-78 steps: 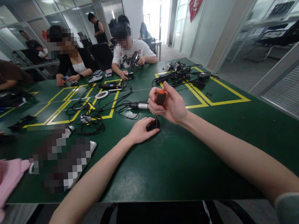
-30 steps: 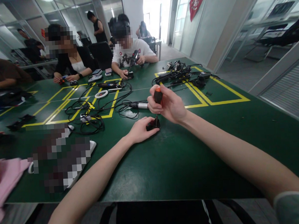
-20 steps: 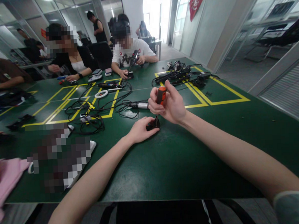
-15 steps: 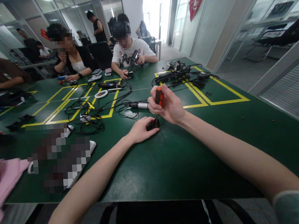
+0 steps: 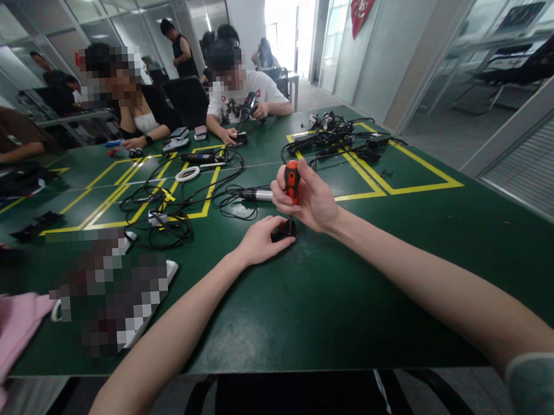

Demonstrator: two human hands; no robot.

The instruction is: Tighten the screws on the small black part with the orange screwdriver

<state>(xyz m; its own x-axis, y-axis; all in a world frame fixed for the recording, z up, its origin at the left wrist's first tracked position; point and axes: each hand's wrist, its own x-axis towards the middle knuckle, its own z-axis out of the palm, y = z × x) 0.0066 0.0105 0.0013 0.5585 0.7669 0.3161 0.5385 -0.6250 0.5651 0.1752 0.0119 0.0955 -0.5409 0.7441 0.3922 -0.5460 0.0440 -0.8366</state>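
Note:
My right hand (image 5: 310, 200) is closed round the orange-and-black handle of a screwdriver (image 5: 292, 180), held upright with its tip down on a small black part (image 5: 283, 231). That part lies on the green table (image 5: 348, 291). My left hand (image 5: 260, 241) rests on the table with its fingers curled against the part's left side, holding it in place. The screwdriver's shaft is mostly hidden behind my right fingers.
A tangle of black cables (image 5: 173, 204) and a silver-tipped tool (image 5: 257, 195) lie just beyond my hands. More black cables and adapters (image 5: 338, 138) sit at the far right inside yellow tape lines. Other people work at the far side and left edge. A pink cloth (image 5: 13, 336) lies at the near left.
My right hand has kept twisting the screwdriver handle back and forth over the black part and has shifted slightly left. My left hand has stayed on the part.

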